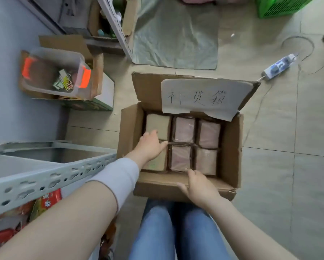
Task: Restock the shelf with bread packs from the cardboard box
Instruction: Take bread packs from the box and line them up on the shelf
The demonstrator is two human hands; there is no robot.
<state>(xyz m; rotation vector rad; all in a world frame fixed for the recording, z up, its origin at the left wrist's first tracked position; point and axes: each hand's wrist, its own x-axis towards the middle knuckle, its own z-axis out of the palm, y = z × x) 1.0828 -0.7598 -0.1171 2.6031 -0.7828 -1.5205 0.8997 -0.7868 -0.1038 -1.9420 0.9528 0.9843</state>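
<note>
A tiled floor [270,166] fills most of the view. A grey metal shelf [44,181] with holes in its rail stands at the left edge of the floor, and red snack packs [48,199] lie under the rail. An open cardboard box [230,147] sits in the middle of the floor, just past the person's knees in blue jeans [176,231]. A grey sheet [176,38] lies flat near the far edge of the floor. A clear plastic tub [57,72] with orange handles sits on another box by the left edge. A green crate [281,6] is in the far right corner of the floor. A paper label [204,96] with handwriting is stuck on the box's far flap. Six bread packs fill the bottom of the box in two rows of three. Two tan bread packs [158,124] are by the box's left wall, and four pink bread packs [183,129] fill the middle and right. The left hand [150,145], with a white sleeve [118,177] on its arm, rests on top of the tan packs; its fingers lie close together, the thumb sticks out to the side, and they are not closed round any pack. The right hand [198,186] holds the near wall of the box, fingers close together and bent over the rim, thumb outside. A power strip [279,66] lies on the floor beyond the box's far right corner.
</note>
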